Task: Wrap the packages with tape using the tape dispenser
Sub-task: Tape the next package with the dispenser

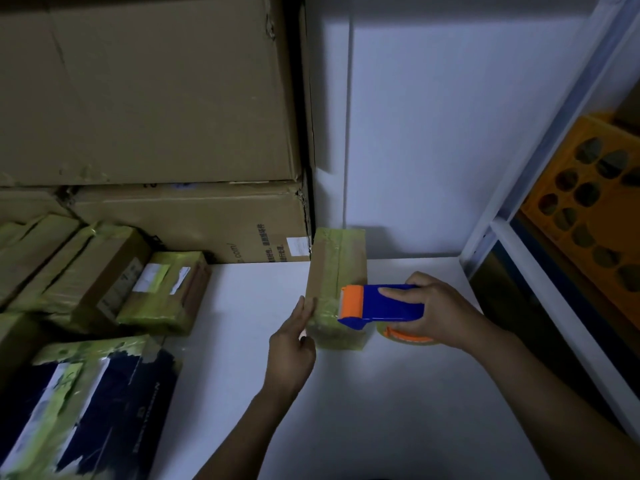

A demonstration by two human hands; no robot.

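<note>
A small cardboard package [334,271] banded with yellowish tape lies on the white table [398,393] near the back wall. My right hand [441,311] grips a blue and orange tape dispenser [381,304], whose orange front end rests on the package's near right part. A roll of tape [410,337] shows under the dispenser. My left hand [294,344] lies with straight fingers against the package's left side.
Two large cardboard boxes [156,116] are stacked at the back left. Several taped packages [162,289] and a dark one [93,403] crowd the table's left. A white shelf frame [512,209] with an orange crate [595,202] stands on the right.
</note>
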